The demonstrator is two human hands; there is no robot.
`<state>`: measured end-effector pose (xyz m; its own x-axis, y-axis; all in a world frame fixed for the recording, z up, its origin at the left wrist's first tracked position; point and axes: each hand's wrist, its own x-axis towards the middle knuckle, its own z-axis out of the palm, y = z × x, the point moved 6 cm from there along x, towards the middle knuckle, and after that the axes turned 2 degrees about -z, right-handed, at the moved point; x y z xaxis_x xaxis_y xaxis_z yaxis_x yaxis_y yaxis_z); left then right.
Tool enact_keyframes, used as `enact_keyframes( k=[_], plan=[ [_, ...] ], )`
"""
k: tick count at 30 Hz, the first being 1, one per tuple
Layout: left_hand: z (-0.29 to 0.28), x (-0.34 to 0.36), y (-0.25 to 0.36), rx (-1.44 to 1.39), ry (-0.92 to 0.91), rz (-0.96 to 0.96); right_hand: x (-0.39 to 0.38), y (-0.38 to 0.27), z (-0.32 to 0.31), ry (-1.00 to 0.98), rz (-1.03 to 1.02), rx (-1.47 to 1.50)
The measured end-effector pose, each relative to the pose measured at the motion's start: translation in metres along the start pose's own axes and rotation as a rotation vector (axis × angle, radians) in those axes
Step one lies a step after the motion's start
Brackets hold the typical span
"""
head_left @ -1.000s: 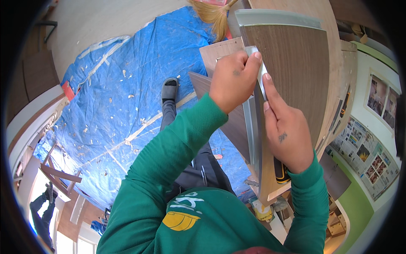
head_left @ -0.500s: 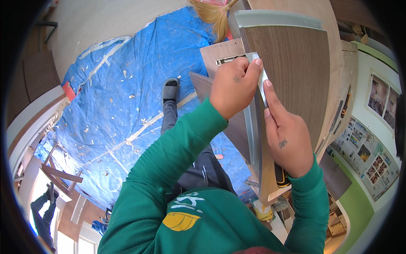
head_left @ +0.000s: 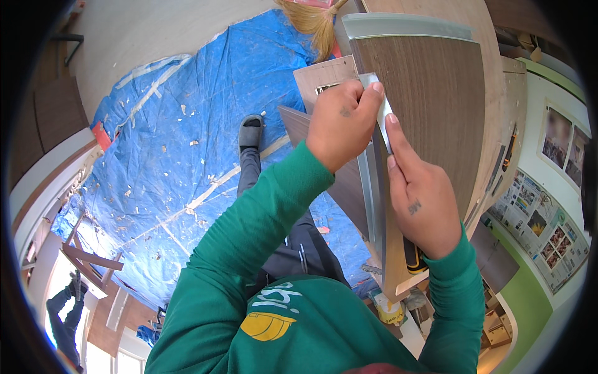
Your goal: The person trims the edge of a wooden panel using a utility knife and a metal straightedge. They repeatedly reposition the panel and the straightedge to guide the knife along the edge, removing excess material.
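Note:
A short silver metal strip [head_left: 384,118] lies between my hands, along the edge of a brown wood-grain panel [head_left: 436,106]. My left hand [head_left: 344,121] is closed on its far part, thumb pressed on top. My right hand [head_left: 427,202] holds the near end, with the index finger stretched along the strip and the other fingers mostly hidden. The panel has a grey metal edge profile [head_left: 408,26] along its far side. Under my left hand is a lighter board with a metal hinge [head_left: 324,88], partly covered. Another wood-grain panel [head_left: 346,193] with a metal edge stands below.
A blue tarp [head_left: 174,162] with scraps on it covers the floor at the left. At the far edge lies a straw broom [head_left: 314,28]. A black-and-yellow tool [head_left: 412,257] is by my right wrist; another slim tool [head_left: 511,148] rests at the right. A person's gloved hand [head_left: 77,287] shows at lower left.
Both hands and the metal strip have shifted very slightly to the far left. The grip looks the same, and my left hand covers more of the hinge.

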<state>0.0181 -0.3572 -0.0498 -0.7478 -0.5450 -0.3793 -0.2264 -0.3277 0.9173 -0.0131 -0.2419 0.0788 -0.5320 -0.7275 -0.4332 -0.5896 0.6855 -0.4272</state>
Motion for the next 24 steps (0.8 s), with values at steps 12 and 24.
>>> enact_keyframes(
  k=[12,24],
  plan=[
    [0.003,-0.005,-0.003,-0.021,-0.027,-0.022,0.000,-0.002,0.000,0.002,-0.004,-0.015],
    [0.004,-0.003,0.001,-0.043,-0.052,-0.064,-0.003,0.004,0.000,0.035,-0.021,0.014]
  ],
)
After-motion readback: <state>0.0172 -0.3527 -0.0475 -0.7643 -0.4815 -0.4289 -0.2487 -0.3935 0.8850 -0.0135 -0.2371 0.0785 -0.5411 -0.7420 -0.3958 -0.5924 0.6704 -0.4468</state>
